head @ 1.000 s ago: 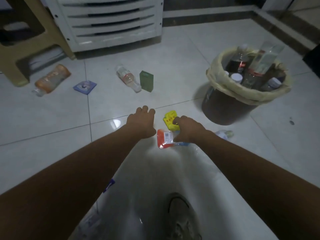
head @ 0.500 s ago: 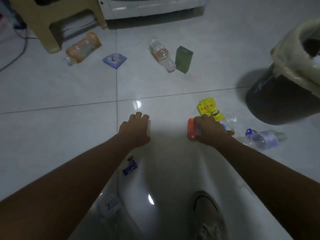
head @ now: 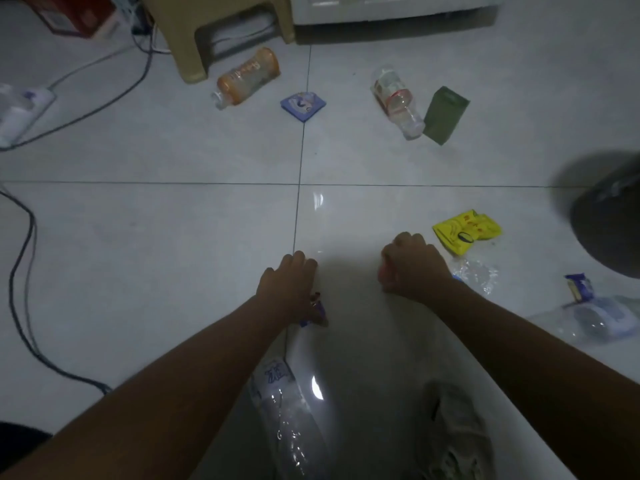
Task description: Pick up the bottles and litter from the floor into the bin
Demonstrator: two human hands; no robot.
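Both hands low over the floor (head: 138,237), arms stretched forward. Right hand (head: 412,268) balled into a fist; a sliver of red shows at its thumb side, so it is likely gripping a small wrapper, though the thing itself is hidden. Left hand (head: 289,282) knuckles up, fingers curled down; whether it grips anything I cannot tell. A small purple scrap (head: 317,311) lies touching its wrist edge. Nearest litter to the right hand: yellow packet (head: 465,232), just beyond and to its right, and crumpled clear plastic (head: 476,273) just beside the wrist. Bin (head: 609,223) dark at the right edge, on the right hand's side. A clear bottle (head: 287,417) lies under the left forearm, long axis running toward the person. Orange bottle (head: 249,77), blue square packet (head: 303,105), another clear bottle (head: 398,100) and green box (head: 445,114) lie well ahead.
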